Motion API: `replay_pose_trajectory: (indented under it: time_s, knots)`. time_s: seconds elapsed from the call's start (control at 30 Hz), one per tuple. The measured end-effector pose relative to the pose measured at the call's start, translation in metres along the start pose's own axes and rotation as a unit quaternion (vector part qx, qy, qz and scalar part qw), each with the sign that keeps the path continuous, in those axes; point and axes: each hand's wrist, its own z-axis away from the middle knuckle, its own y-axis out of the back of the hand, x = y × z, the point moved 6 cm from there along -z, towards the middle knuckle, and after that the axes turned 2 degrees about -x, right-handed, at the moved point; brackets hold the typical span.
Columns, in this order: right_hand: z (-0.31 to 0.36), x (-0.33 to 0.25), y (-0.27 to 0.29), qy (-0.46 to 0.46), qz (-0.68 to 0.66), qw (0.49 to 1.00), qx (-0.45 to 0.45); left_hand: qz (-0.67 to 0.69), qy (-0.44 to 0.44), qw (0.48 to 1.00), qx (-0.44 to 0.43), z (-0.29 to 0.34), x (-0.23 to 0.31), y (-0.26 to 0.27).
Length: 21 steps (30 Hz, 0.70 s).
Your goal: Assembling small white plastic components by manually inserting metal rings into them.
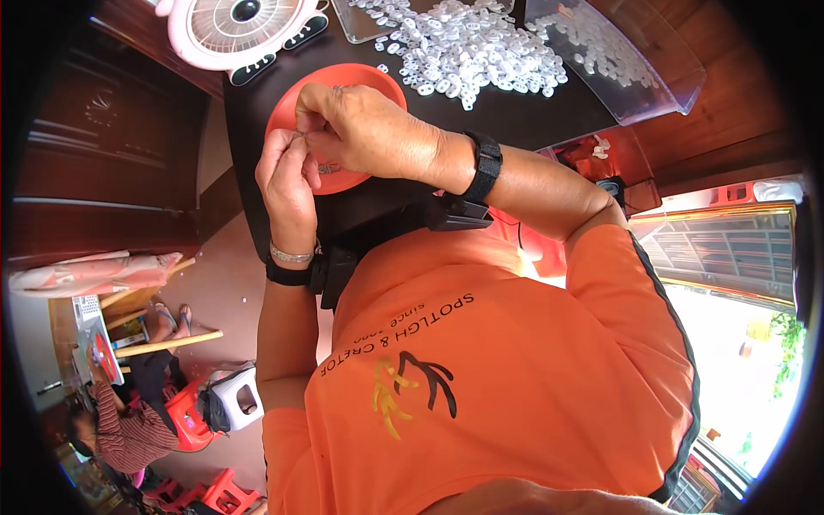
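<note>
One orange-red bowl (285, 110) sits on the black tabletop (515, 122), with a few small silvery bits (330, 169) in it, their number hidden by the hands and their shape too small to tell; beyond it a heap of small white pieces (481, 60), too many to count, spreads over the table, and one see-through bin (680, 73) to the right holds more of the same kind, while the edge of one clear tray (347, 24) shows at the top, and I cannot tell how much of the heap lies inside it. A red container (637, 163) lower on the right has a few white scraps by it. There is one pink fan (245, 10) near the bowl's far left side. Both hands meet over the bowl: the left hand (288, 176) and the right hand (367, 122) have their fingers curled and their tips pinched narrowly together, touching or nearly so, and whatever is between them is too small and covered to make out, so I cannot tell what either one grips. The white pieces look glossy, rounded and oval, many with dark openings, lying at all angles and overlapping, with a few loose ones at the heap's edge close to the bowl
</note>
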Motion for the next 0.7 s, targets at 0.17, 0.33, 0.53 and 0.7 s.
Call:
replay_pose_trajectory:
  time_s: [0.17,0.33,0.53,0.7]
  knots:
    - [0.004,-0.004,-0.001,0.038,0.015,0.999,0.019,-0.022,-0.022,0.999,-0.009,-0.003,-0.002,0.000]
    - [0.005,-0.009,0.002,0.054,0.047,0.997,0.026,-0.141,-0.061,0.988,0.001,-0.007,-0.002,0.005]
    - [0.004,0.001,0.004,0.049,0.025,0.998,-0.012,-0.189,-0.095,0.977,-0.007,-0.006,0.005,0.006]
    - [-0.015,0.032,0.020,0.023,0.178,0.983,-0.029,-0.109,-0.040,0.993,-0.029,-0.012,0.002,0.012]
